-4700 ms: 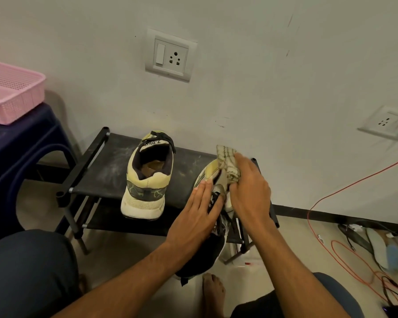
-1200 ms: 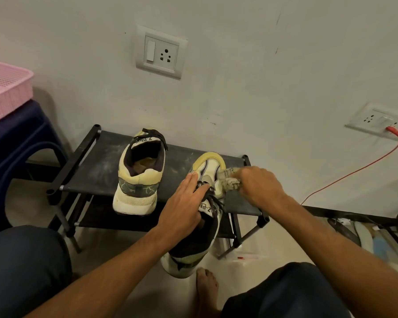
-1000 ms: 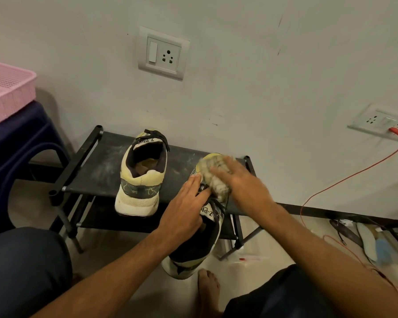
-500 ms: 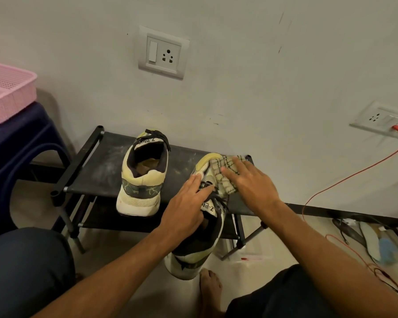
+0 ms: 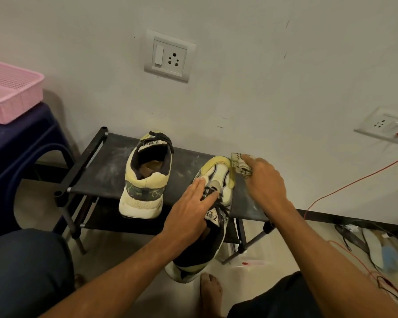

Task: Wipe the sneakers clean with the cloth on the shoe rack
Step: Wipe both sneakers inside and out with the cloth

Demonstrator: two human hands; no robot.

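Two yellow-and-white sneakers are on the black shoe rack (image 5: pixel 97 171). The left sneaker (image 5: pixel 145 177) stands on the top shelf, heel toward me. The right sneaker (image 5: pixel 216 180) rests its toe on the shelf while its heel hangs off the front edge. My left hand (image 5: pixel 191 210) lies flat on its laces and tongue, fingers straight. My right hand (image 5: pixel 264 182) grips a bunched checked cloth (image 5: pixel 240 166) against the right side of that sneaker's toe.
A pink basket (image 5: pixel 12 92) sits on a dark blue stool (image 5: pixel 16 148) at the left. Wall sockets (image 5: pixel 169 56) are above the rack, and a red cable (image 5: pixel 354 180) runs down at the right. My knees and a bare foot (image 5: pixel 210 292) are below.
My right hand has drawn the cloth off the top of the toe to its right side and bunched it up. The left hand has stayed on the laces.
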